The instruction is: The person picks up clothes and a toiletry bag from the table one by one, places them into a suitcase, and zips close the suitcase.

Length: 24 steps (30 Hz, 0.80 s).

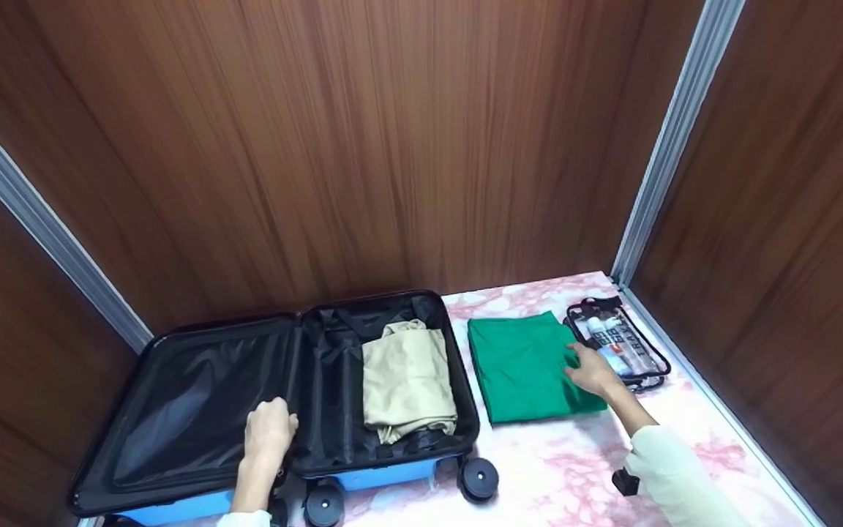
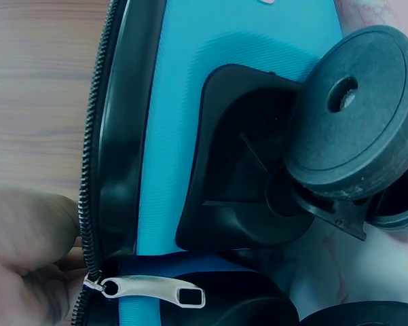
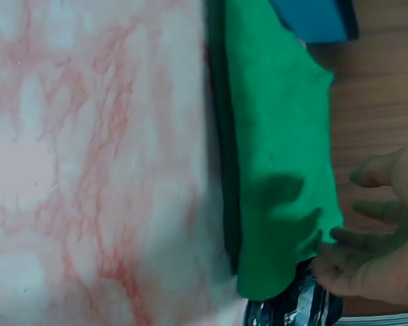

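My right hand (image 1: 590,369) hovers with spread fingers at the right edge of a folded green cloth (image 1: 524,366). In the right wrist view nothing lies between its fingers (image 3: 373,170), and its shadow falls on the cloth. My left hand (image 1: 269,432), fingers curled into a loose fist, is over the near edge of an open suitcase (image 1: 195,410), close to where the two halves meet. In the left wrist view it appears beside the zip, near a metal zip pull (image 2: 156,288), holding nothing visible. A folded beige garment (image 1: 410,377) lies in the right half of the suitcase.
A clear, black-trimmed toiletry pouch (image 1: 619,340) with bottles inside lies just right of the green cloth. Suitcase wheels (image 1: 478,479) stick out toward the front. Brown wood-patterned walls (image 1: 392,146) enclose the pink-and-white marbled surface (image 1: 553,468) at the back and sides.
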Motion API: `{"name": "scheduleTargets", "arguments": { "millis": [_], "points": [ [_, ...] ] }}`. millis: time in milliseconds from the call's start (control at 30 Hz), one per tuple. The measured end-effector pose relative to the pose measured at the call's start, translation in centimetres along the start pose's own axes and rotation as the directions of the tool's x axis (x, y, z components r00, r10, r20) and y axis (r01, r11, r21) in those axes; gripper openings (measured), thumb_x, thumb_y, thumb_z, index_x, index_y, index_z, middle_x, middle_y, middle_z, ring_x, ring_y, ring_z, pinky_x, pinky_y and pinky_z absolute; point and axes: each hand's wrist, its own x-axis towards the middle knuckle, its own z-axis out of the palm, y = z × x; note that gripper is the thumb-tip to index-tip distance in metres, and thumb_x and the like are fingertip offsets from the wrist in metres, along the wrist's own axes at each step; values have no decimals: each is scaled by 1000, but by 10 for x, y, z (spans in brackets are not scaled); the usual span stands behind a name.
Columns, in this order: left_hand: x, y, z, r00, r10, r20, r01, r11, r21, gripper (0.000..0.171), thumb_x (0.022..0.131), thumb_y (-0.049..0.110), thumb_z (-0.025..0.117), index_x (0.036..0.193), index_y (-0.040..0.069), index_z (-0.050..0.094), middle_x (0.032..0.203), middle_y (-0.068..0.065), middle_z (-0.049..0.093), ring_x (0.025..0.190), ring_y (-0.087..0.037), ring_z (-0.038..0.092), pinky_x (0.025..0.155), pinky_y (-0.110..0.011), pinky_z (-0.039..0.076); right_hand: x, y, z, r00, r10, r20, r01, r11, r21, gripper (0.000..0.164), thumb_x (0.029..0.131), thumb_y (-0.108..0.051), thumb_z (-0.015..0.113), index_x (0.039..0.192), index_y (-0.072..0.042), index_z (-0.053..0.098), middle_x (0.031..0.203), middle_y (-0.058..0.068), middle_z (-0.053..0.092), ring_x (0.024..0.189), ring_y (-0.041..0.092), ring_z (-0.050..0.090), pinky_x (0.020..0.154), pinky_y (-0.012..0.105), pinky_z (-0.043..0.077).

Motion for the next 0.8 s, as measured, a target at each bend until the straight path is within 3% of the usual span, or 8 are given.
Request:
{"name": "scheduleTargets", "arguments": {
  "millis": [233, 433, 567, 700, 800],
  "points": [
    [0, -2, 2, 1000, 4, -17, -5, 1000, -12, 15, 82, 5, 70, 75, -7, 64, 76, -30, 68, 71, -51, 66, 67, -55, 54, -13, 5, -4, 975, 173, 143, -165, 984, -63, 75, 91, -19, 62, 144, 19, 24, 142, 45, 39, 131, 59, 41, 106, 62, 40],
    [0, -2, 1, 1000, 16, -24, -16, 1000, -8, 16, 82, 4, 70, 74, -7, 63, 75, -30, 68, 70, -50, 65, 66, -55, 53, -20, 10, -8, 914, 328, 238, -342, 940, 15, 88, 96, -34, 59, 150, 14, 8, 150, 43, 25, 126, 54, 46, 79, 49, 57],
    [0, -1, 0, 1000, 16, -22, -16, 1000, -2, 16, 82, 5, 70, 76, -8, 63, 77, -31, 68, 71, -51, 65, 67, -56, 53, -21, 12, -9, 884, 371, 284, -393, 919, 21, 94, 97, -41, 56, 151, 14, 2, 152, 43, 19, 115, 50, 52, 77, 45, 57],
    [-1, -1, 1, 999, 27, -44, -28, 1000, -4, 16, 81, 4, 71, 76, -8, 63, 77, -32, 68, 73, -52, 65, 69, -57, 52, -21, 15, -7, 876, 376, 303, -401, 916, 22, 95, 98, -44, 53, 149, 19, 2, 154, 42, 12, 123, 50, 45, 87, 49, 53],
    [-2, -1, 3, 998, 26, -53, -26, 1000, -9, 15, 80, 4, 71, 76, -8, 64, 78, -32, 68, 73, -52, 65, 69, -57, 52, -21, 15, -5, 897, 348, 274, -371, 928, 36, 91, 99, -42, 51, 145, 24, 8, 152, 45, 14, 133, 55, 35, 98, 55, 49]
  ]
}}
